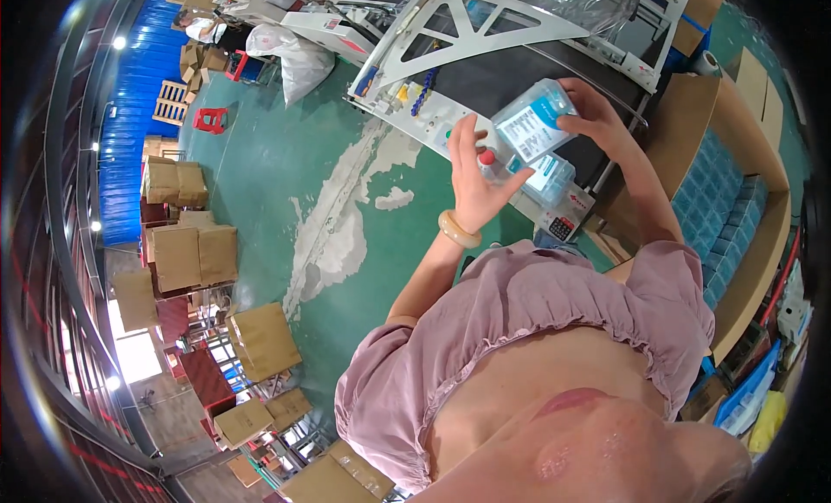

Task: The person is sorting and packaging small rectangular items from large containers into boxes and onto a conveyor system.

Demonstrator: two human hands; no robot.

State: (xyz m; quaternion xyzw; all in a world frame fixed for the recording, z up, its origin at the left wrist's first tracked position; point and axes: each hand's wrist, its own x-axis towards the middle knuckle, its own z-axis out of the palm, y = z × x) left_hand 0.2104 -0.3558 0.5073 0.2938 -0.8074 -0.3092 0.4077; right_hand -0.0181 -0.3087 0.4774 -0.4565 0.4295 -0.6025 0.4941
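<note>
My right hand (597,120) is closed on the side of a clear plastic pack (525,135) with a blue-and-white label, held tilted over the front of a machine. My left hand (476,187), with a pale bangle on its wrist, is held up just left of that pack. Its fingers are stretched out and apart, with nothing in them. Below the held pack, a similar clear pack (554,184) with a blue label lies on the machine's edge, partly covered by the held one.
The machine has a dark conveyor belt (597,87), a white slotted frame (415,48), a red button (487,157) and a small keypad (562,229). To my right stands a large open carton (751,113) holding rows of blue packs (705,187). Cardboard boxes (203,254) stand at left.
</note>
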